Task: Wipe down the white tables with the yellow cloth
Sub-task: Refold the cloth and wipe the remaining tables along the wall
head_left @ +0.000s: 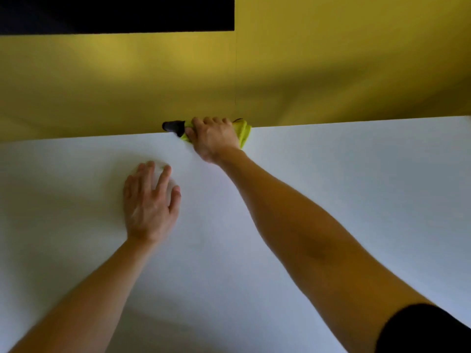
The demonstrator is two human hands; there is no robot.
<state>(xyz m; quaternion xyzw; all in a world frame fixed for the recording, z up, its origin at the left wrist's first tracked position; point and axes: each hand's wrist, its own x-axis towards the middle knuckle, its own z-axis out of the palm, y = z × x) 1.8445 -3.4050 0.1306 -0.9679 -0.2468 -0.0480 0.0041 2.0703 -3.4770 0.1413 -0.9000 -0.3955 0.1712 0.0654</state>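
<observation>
White bench [356,189] fills the lower part of your view, plain and matte. Nearest you, a black sleeve [428,329] covers your right upper arm, and both forearms reach out over the surface. Your left grip [150,202] lies flat on the bench left of centre, fingers straight and spread, holding nothing; it looks like a brace for your lean. Farther out, your right grip [214,138] is closed over the yellow cloth [245,132], which is bunched right at the far edge of the bench. A black object [173,126] pokes out to the left of that grip, touching the cloth. I cannot tell what it is, or whether you hold it with the cloth or it sits fixed at the edge. Beyond the edge is a yellow backdrop [331,72], with a dark panel [114,14] at top left.

What could go wrong, as I judge it:
- The cloth is wadded, so little of it meets the surface and a pass along the edge may leave streaks.
- The cloth sits at the very lip, so a push forward could send it off the back of the bench.
- The black object could snag the cloth or get knocked.
- You are stretched far out, so the flat left grip could slide if the top is damp.
</observation>
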